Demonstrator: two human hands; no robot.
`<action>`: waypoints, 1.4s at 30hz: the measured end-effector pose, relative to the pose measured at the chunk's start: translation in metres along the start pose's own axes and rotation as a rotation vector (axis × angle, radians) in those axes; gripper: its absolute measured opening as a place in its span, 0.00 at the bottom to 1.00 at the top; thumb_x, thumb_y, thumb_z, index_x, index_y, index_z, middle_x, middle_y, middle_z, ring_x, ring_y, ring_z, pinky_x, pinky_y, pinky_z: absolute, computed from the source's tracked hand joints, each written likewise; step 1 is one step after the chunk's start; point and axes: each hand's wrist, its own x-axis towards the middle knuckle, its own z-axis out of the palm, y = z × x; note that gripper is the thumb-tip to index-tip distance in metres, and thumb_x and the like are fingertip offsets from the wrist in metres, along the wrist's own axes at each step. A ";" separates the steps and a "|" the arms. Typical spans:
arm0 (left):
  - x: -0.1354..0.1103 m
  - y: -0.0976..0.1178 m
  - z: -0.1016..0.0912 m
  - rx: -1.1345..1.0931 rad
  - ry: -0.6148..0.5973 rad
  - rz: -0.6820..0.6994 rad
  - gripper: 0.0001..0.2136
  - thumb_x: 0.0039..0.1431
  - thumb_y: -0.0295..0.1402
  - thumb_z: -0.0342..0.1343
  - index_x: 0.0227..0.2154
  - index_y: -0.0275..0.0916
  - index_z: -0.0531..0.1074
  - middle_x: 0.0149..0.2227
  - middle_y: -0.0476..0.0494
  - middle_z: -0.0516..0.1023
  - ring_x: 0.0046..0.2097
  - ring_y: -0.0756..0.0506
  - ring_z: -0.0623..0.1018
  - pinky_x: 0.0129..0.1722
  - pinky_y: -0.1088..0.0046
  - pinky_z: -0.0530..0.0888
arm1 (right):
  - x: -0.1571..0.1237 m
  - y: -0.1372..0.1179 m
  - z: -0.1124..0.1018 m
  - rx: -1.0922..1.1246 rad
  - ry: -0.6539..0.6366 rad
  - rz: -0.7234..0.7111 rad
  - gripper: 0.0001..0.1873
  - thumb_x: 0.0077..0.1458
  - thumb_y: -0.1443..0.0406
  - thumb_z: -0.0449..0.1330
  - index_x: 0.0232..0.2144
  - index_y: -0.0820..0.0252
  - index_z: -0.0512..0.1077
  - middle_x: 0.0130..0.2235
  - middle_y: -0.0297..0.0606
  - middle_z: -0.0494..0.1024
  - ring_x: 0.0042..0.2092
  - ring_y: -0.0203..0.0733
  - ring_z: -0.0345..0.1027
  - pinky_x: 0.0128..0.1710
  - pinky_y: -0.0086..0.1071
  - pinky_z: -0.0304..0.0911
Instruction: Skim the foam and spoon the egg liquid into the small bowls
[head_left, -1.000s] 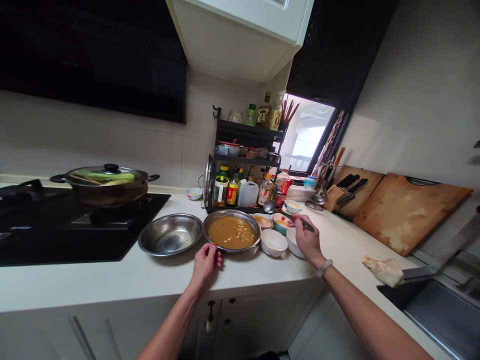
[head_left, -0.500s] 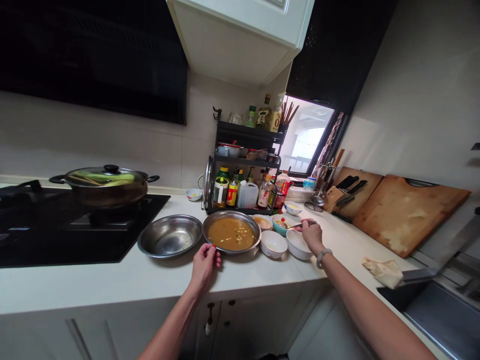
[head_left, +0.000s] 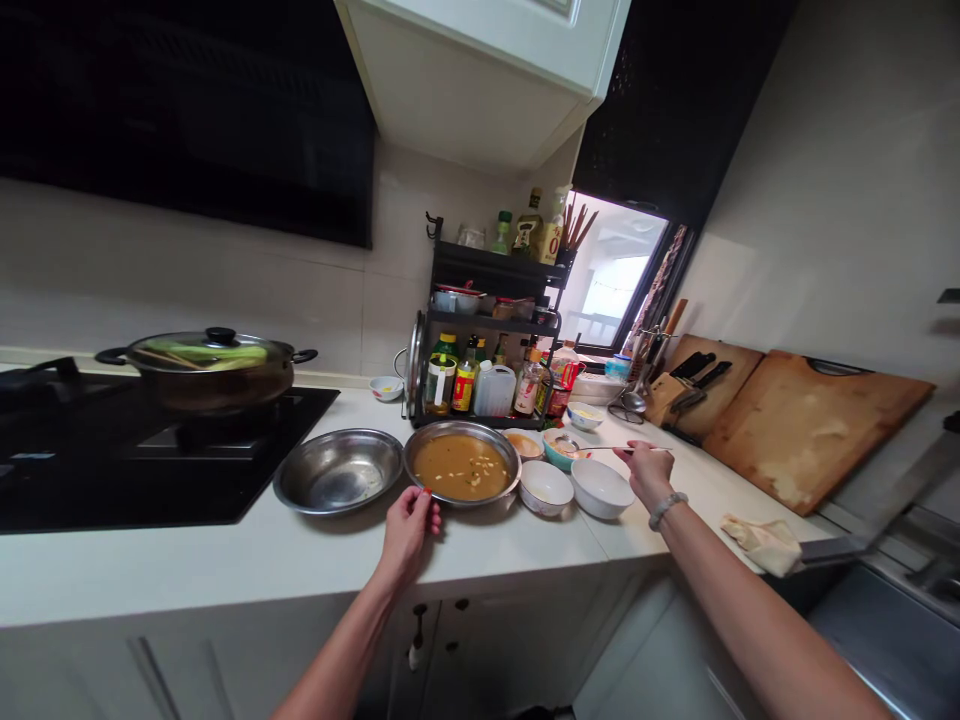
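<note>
My left hand (head_left: 409, 525) grips the near rim of a metal basin (head_left: 512, 484) of brown liquid, thumb on the edge and fingers curled below. Pale pieces float in the liquid. In my right hand (head_left: 649, 470) is a metal spoon (head_left: 604, 448), held by its handle, which lies almost level. Its tip is at a teal bowl (head_left: 553, 456) with food in it. Just in front of that bowl stand two white bowls, a smaller one (head_left: 546, 490) and a larger one (head_left: 602, 492). A bowl of orange contents (head_left: 526, 445) sits beside the basin.
Left of the basin lies a second metal basin (head_left: 337, 475). A lidded pot (head_left: 214, 385) stands on the black stove (head_left: 187, 490). Behind the bowls rises a rack (head_left: 495, 270) of bottles. A knife block (head_left: 671, 395), a cutting board (head_left: 814, 425) and a cloth (head_left: 763, 545) are at the right.
My right hand has shifted right with the spoon, whose handle now lies flatter and clear of the larger white bowl. The floating pieces have drifted. My left hand keeps its place on the rim.
</note>
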 end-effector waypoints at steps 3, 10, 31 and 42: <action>0.000 0.000 0.000 0.004 0.000 0.002 0.20 0.42 0.48 0.64 0.25 0.37 0.65 0.20 0.52 0.71 0.20 0.54 0.69 0.18 0.80 0.65 | -0.003 -0.006 0.000 0.041 -0.031 0.004 0.08 0.45 0.76 0.57 0.22 0.62 0.63 0.23 0.27 0.68 0.22 0.30 0.68 0.24 0.24 0.72; -0.002 0.003 0.001 0.011 0.004 -0.005 0.20 0.42 0.48 0.64 0.24 0.37 0.65 0.20 0.52 0.71 0.20 0.54 0.68 0.18 0.80 0.65 | -0.023 -0.018 0.005 0.111 -0.137 -0.012 0.06 0.43 0.74 0.59 0.22 0.62 0.65 0.26 0.30 0.71 0.25 0.31 0.70 0.25 0.26 0.74; -0.005 0.006 0.004 -0.004 0.004 -0.010 0.19 0.41 0.48 0.64 0.24 0.38 0.65 0.20 0.52 0.70 0.19 0.54 0.68 0.18 0.80 0.64 | -0.131 -0.038 -0.004 -0.207 -0.793 -0.895 0.11 0.57 0.58 0.56 0.36 0.56 0.74 0.34 0.38 0.78 0.34 0.40 0.74 0.39 0.36 0.71; -0.003 0.005 0.003 0.027 0.012 -0.006 0.20 0.41 0.48 0.63 0.24 0.38 0.65 0.20 0.52 0.70 0.19 0.54 0.69 0.18 0.79 0.65 | -0.056 -0.008 0.003 -0.373 -0.301 -0.478 0.10 0.53 0.60 0.52 0.31 0.59 0.70 0.21 0.36 0.75 0.29 0.47 0.75 0.32 0.36 0.67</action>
